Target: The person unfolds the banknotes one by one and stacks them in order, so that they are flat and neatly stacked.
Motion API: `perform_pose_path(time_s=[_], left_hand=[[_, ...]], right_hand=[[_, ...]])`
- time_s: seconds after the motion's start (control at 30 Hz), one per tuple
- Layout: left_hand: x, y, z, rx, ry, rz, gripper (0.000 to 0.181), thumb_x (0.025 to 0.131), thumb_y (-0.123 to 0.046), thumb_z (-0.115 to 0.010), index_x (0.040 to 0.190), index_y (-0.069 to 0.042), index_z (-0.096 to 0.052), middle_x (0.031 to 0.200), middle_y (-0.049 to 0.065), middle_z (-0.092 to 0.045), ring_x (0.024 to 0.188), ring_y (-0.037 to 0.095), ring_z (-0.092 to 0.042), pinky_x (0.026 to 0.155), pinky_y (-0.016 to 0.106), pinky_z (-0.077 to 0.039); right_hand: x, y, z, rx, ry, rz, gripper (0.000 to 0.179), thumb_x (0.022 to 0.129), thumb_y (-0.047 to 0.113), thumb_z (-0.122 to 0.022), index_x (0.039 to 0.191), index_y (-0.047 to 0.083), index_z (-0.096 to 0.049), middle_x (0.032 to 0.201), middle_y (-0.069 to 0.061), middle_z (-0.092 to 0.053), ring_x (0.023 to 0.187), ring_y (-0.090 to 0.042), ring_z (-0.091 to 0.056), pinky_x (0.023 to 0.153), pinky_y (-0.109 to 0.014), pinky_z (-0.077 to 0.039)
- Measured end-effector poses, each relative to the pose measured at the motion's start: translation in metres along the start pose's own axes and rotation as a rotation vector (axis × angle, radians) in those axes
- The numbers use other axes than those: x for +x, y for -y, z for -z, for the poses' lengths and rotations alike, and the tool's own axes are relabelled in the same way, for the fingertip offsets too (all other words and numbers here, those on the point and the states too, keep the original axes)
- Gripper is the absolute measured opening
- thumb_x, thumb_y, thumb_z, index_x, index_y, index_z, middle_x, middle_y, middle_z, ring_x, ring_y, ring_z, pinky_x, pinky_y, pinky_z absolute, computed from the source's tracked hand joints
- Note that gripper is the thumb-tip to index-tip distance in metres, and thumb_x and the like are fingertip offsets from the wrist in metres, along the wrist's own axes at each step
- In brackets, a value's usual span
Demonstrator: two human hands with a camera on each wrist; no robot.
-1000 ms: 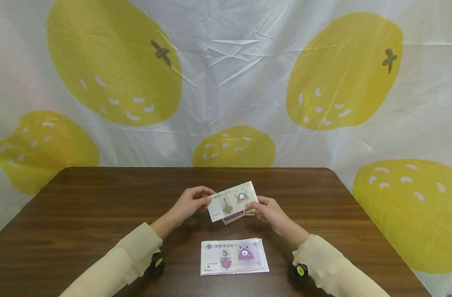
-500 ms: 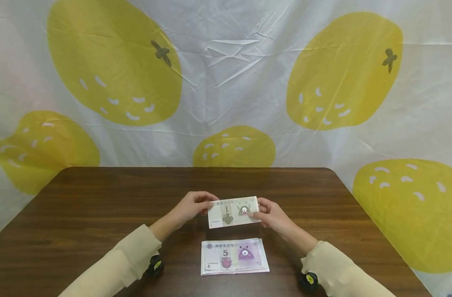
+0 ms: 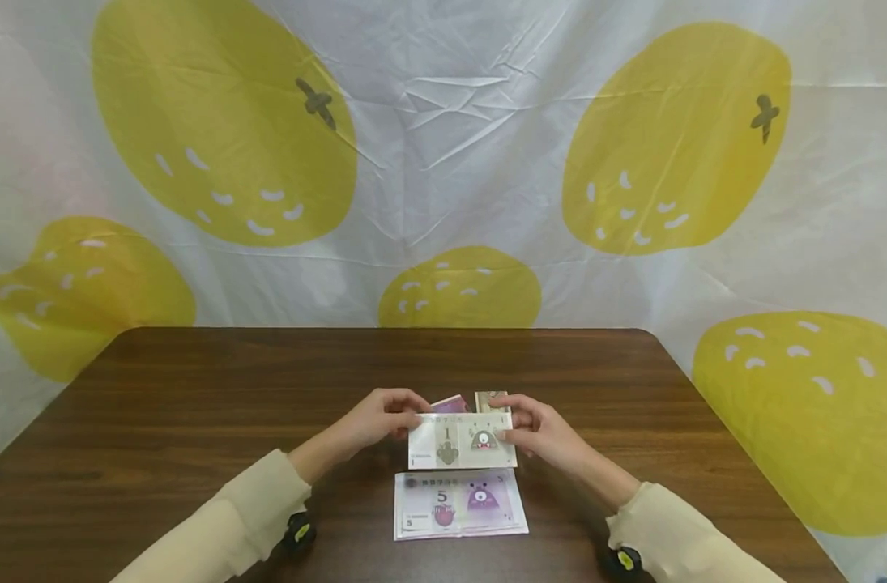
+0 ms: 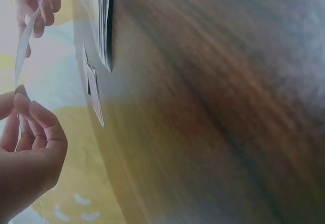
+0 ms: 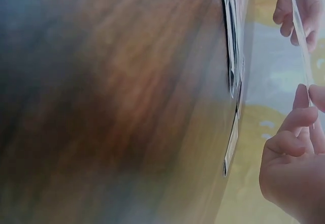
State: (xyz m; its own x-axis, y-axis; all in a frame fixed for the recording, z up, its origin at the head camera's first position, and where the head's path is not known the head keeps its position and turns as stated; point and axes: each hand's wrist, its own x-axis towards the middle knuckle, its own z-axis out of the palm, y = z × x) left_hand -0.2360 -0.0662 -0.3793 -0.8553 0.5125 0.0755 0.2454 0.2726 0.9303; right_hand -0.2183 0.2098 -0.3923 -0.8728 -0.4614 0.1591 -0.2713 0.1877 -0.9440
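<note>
Held up between both hands is a pale play banknote printed with a 1 and a grey one-eyed monster. My left hand pinches its left end between thumb and fingers; my right hand pinches the right end. In the left wrist view the banknote appears edge-on, raised above the table. Just nearer to me lies a stack of play banknotes, a purple 5 on top. Behind the held note, partly hidden by it, lie a purple banknote and a yellowish one.
The dark wooden table has rounded far corners. A white curtain with yellow fruit prints hangs behind it. In the right wrist view the stack's layered edges stand a little above the tabletop.
Both hands have lowered the 1 note toward me and levelled it from its tilt, up to the far edge of the stack. The purple and yellowish notes behind now show above it.
</note>
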Motion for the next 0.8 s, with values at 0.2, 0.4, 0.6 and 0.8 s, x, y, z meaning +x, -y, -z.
perform_pose_path(time_s=[0.2, 0.4, 0.6, 0.8], left_hand=[[-0.003, 0.001, -0.002, -0.002, 0.070, -0.006, 0.015, 0.081, -0.004, -0.058, 0.094, 0.000, -0.061, 0.067, 0.002, -0.054, 0.057, 0.013, -0.047, 0.054, 0.029, -0.040], [-0.007, 0.003, -0.003, 0.025, 0.183, -0.016, 0.012, 0.078, -0.002, -0.059, 0.090, 0.003, -0.060, 0.065, 0.000, -0.055, 0.053, 0.010, -0.045, 0.051, 0.026, -0.038], [-0.010, 0.007, -0.005, 0.046, 0.299, -0.044, 0.010, 0.077, 0.001, -0.060, 0.086, 0.004, -0.058, 0.058, -0.001, -0.050, 0.048, 0.008, -0.041, 0.047, 0.022, -0.035], [-0.013, 0.009, -0.010, 0.104, 0.352, -0.051, 0.007, 0.076, 0.003, -0.059, 0.083, 0.003, -0.057, 0.056, -0.002, -0.048, 0.046, 0.005, -0.039, 0.044, 0.019, -0.033]], right_hand=[[-0.004, -0.002, 0.000, -0.026, 0.053, -0.022, 0.032, 0.080, 0.001, -0.059, 0.110, -0.008, -0.051, 0.074, -0.009, -0.061, 0.047, -0.006, -0.040, 0.041, -0.020, -0.031], [-0.008, -0.002, -0.002, -0.032, 0.145, -0.047, 0.029, 0.079, 0.002, -0.060, 0.106, -0.006, -0.053, 0.072, -0.006, -0.061, 0.046, -0.005, -0.040, 0.041, -0.020, -0.033], [-0.011, -0.001, -0.004, -0.091, 0.226, -0.060, 0.026, 0.078, 0.002, -0.061, 0.103, -0.004, -0.055, 0.067, -0.004, -0.058, 0.047, -0.006, -0.041, 0.043, -0.019, -0.033], [-0.011, -0.003, -0.006, -0.129, 0.287, -0.056, 0.026, 0.078, 0.004, -0.063, 0.101, -0.004, -0.056, 0.069, -0.003, -0.058, 0.051, -0.007, -0.044, 0.042, -0.018, -0.033]])
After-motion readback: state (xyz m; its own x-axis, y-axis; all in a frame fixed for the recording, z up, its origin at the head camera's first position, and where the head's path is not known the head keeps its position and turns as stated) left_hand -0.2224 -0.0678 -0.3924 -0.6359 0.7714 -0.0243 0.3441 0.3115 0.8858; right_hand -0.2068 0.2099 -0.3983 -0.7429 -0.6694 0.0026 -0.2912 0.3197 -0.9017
